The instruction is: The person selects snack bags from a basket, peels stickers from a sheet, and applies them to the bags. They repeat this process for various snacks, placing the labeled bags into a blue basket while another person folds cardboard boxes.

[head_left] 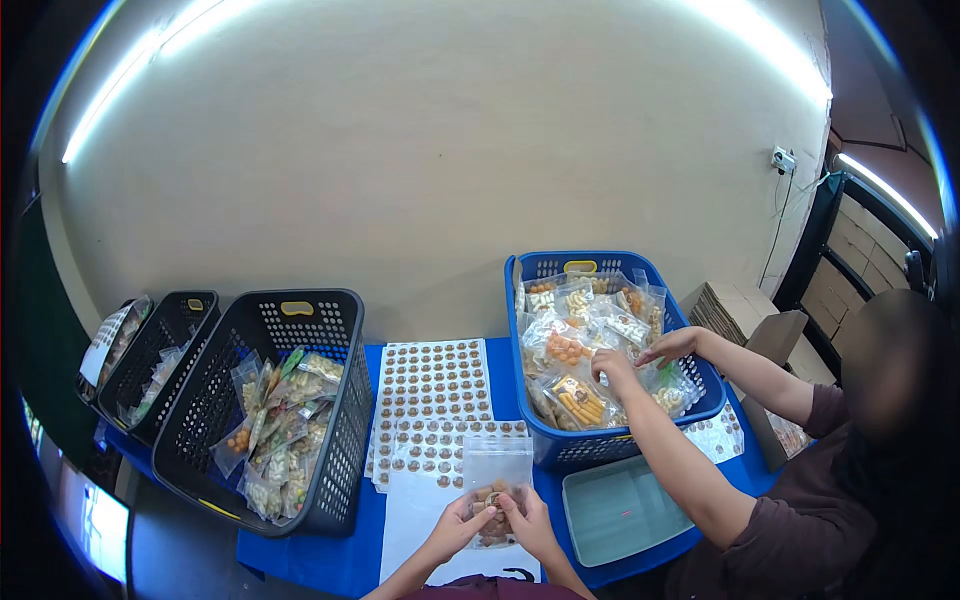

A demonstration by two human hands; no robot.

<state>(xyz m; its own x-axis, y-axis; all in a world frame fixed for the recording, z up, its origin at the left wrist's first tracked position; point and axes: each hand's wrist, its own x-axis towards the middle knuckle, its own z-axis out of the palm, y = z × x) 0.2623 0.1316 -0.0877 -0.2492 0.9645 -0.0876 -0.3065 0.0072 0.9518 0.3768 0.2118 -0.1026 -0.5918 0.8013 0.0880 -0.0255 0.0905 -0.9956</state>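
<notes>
Just above the near table edge, between your two hands, stands the small clear bag [497,478] with brown snack pieces in its lower half. Your left hand [460,520] pinches its lower left side and your right hand [527,517] pinches its lower right, fingers pressed together on the plastic around the filled part. The bag's long axis runs upright, away from you: the empty top rises above your fingers toward the sticker sheets, the filled bottom sits at your fingertips. Both hands are equally near it, so neither leads.

Under the bag lies a white sheet [415,520], and under that a blue cloth [300,560] covers the table. Just beyond the bag's top lie the sticker sheets [432,385], rows of round brown labels, set between two baskets. To your left stands a black basket [340,430] with packed snack bags inside; further left are two more dark baskets [170,345], touching one another. To your right stands a blue basket [560,445] heaped with filled bags, and near it on the cloth a pale green tray [620,510].

A co-worker sits at your right, both of their hands [640,358] in the blue basket among the bags, well apart from yours. Behind the table rises a plain beige wall [430,170].
</notes>
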